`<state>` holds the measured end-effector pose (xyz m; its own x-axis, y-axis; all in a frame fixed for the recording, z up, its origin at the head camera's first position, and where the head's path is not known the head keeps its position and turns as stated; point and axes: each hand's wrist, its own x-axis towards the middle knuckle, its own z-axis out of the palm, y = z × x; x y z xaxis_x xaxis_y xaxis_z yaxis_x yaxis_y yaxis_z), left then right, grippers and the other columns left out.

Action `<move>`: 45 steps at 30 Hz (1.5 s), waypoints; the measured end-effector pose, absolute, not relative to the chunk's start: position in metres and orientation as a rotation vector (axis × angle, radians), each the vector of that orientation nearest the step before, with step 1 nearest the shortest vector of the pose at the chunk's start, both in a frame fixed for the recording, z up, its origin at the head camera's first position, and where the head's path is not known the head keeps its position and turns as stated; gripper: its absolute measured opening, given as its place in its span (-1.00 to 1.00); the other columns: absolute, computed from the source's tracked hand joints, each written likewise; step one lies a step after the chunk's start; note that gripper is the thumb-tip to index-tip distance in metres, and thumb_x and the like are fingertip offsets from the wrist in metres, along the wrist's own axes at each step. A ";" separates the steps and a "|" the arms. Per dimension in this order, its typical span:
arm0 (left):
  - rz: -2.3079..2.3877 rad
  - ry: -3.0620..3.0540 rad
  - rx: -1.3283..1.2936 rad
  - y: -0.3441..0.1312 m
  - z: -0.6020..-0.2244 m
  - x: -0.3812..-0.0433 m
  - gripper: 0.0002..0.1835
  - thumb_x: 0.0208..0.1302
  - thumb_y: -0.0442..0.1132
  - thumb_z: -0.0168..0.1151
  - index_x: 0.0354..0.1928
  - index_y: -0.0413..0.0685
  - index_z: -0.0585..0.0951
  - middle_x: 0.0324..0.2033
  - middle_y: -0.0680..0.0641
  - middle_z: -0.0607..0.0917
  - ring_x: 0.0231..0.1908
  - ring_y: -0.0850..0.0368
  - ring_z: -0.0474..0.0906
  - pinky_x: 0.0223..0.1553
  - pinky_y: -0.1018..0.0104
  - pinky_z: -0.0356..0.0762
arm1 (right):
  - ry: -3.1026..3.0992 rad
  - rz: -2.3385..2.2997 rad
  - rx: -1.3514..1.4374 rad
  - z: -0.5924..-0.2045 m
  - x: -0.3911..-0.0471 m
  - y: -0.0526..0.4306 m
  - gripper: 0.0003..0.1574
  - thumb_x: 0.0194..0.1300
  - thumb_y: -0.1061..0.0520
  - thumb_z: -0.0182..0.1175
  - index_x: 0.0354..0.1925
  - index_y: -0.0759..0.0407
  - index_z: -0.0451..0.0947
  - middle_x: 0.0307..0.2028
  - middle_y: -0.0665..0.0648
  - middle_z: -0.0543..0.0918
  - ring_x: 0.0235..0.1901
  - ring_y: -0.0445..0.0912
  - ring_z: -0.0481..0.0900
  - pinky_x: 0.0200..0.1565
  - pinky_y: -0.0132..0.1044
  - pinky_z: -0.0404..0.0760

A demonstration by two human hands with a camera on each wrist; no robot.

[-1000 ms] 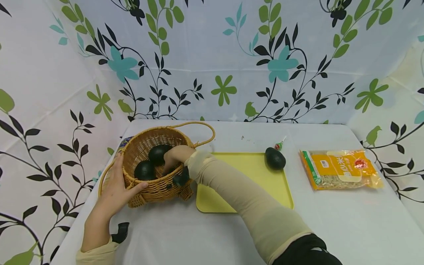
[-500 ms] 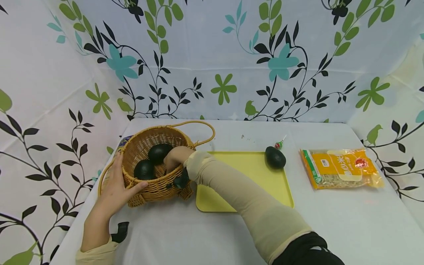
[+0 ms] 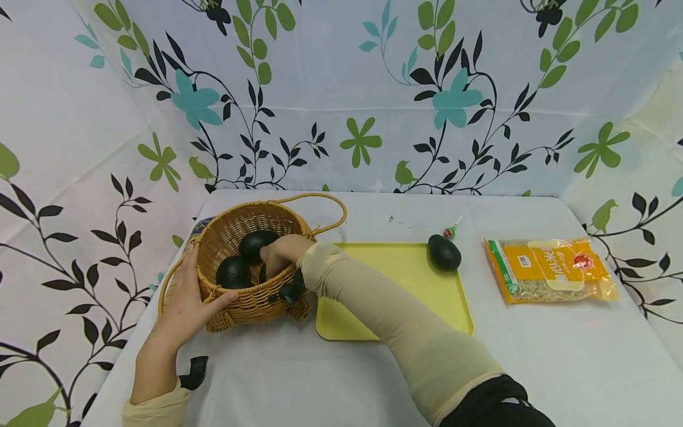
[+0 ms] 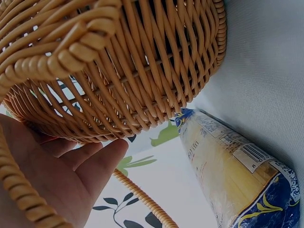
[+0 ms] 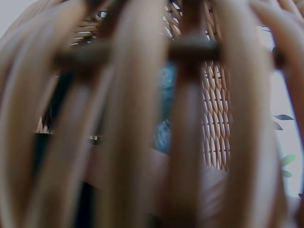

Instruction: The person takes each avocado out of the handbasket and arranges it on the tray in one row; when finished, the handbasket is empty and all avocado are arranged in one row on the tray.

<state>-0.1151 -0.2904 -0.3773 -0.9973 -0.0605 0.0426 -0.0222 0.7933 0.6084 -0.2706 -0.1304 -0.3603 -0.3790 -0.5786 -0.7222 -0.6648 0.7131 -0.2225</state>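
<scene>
Left grip (image 3: pixel 184 305) lay spread against the round tan wicker basket (image 3: pixel 251 308); right grip (image 3: pixel 284 254) could not be judged. Dark-green oval avocados (image 3: pixel 233 273) seemed firm, slippery, best cupped midway.

Screened-off tabletop corner, enclosed by leaf-printed fabric (image 3: pixel 331 77), white table (image 3: pixel 288 379) set within, home or studio indistinguishable.

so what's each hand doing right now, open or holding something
Left hand: open, resting against the round golden-brown wicker basket.
Right hand: down inside that basket, its grip hidden; open or closed cannot be told.
</scene>
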 end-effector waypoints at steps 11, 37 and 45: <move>-0.981 -2.916 0.059 -0.290 -0.382 -0.117 0.23 0.09 0.17 0.30 0.46 0.18 -0.45 0.49 -0.14 -0.36 0.43 -0.42 -0.28 0.13 -0.57 -0.03 | 2.312 -0.035 -1.083 -0.362 -0.272 -0.127 -0.09 0.19 -0.14 0.24 0.38 0.13 0.15 0.28 0.07 0.37 0.17 -0.11 0.45 0.08 -0.31 0.51; -0.983 -2.910 0.068 -0.292 -0.380 -0.112 0.23 0.09 0.16 0.30 0.46 0.19 -0.45 0.48 -0.10 -0.41 0.42 -0.44 -0.30 0.11 -0.60 -0.07 | 2.656 -1.090 -0.952 -0.288 -0.299 -0.032 -0.13 0.07 -0.08 0.33 0.25 0.20 0.24 0.13 0.18 0.44 0.05 -0.02 0.49 0.02 -0.22 0.56; -0.985 -2.899 0.055 -0.291 -0.381 -0.113 0.23 0.10 0.15 0.30 0.46 0.18 -0.45 0.48 -0.10 -0.41 0.42 -0.44 -0.30 0.13 -0.59 -0.08 | 2.755 -1.288 -0.767 -0.279 -0.303 0.030 -0.07 0.03 -0.02 0.38 0.28 0.19 0.20 0.21 0.20 0.38 0.14 0.07 0.43 0.11 -0.08 0.52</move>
